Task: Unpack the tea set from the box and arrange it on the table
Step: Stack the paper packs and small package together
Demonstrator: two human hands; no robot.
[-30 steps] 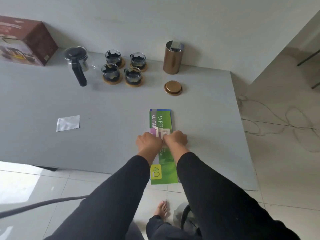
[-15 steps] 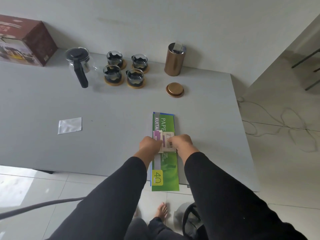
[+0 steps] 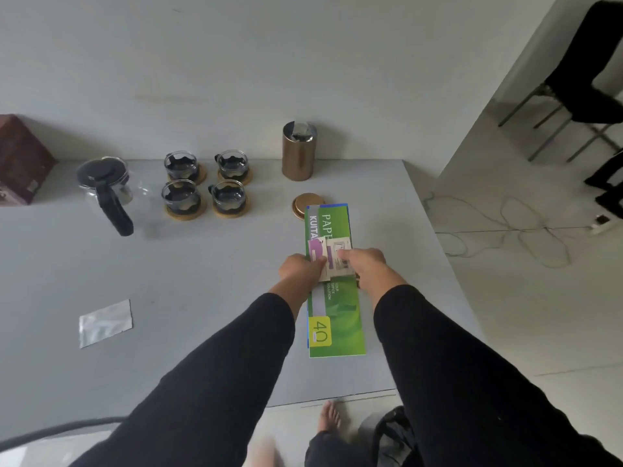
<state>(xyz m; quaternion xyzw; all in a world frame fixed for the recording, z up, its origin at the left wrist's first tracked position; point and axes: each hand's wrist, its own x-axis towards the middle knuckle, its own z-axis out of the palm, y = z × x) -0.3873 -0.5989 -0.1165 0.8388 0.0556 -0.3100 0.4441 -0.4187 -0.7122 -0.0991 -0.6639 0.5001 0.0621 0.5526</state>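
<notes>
Hands meet over the green booklet (image 3: 333, 298) on the counter (image 3: 202, 281). My left hand (image 3: 300, 269) pinches a small pink-marked packet (image 3: 318, 257); my right hand (image 3: 365, 264) pinches a white one (image 3: 340, 261) beside it. Far side of the counter: glass teapot (image 3: 104, 187), four glass cups (image 3: 205, 185) on coasters, copper canister (image 3: 298, 151) open, its lid (image 3: 301, 203) lying by the booklet's far end. Box (image 3: 20, 160) at far left.

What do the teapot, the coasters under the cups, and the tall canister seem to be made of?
Teapot: clear glass body, since the table shows through it; the matte black lid and handle look like plastic.
Coasters: light tan discs, probably wood or bamboo; no grain can be seen.
Canister: copper-coloured, with a soft satin sheen, likely metal, as is its lid lying nearby.
</notes>
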